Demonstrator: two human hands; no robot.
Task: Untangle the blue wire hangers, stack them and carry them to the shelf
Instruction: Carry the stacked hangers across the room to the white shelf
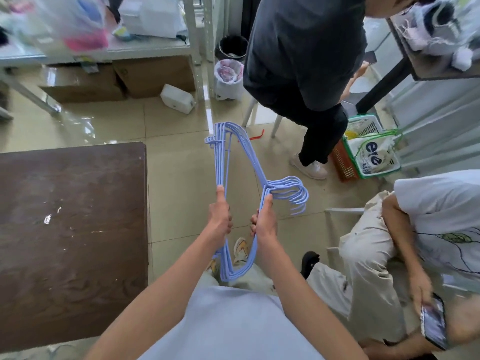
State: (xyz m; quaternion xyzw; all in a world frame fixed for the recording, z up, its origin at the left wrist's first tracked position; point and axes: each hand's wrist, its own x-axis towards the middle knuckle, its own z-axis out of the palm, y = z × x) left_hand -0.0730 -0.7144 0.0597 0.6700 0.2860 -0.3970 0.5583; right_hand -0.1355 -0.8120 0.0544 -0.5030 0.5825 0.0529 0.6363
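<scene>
hangers [235, 162] stacked, hooks fanned right of the table [72, 224]; my left hand [220, 219] grips one side, my right hand [265, 220] the other.

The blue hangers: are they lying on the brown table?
No, both the left hand and right hand hold the blue hangers above the floor, beside the brown table.

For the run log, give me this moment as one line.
stage: carrying | blue wire hangers: stacked, hooks aligned | left hand: grips stack | right hand: grips stack below hooks | shelf: ahead, not reached
</scene>
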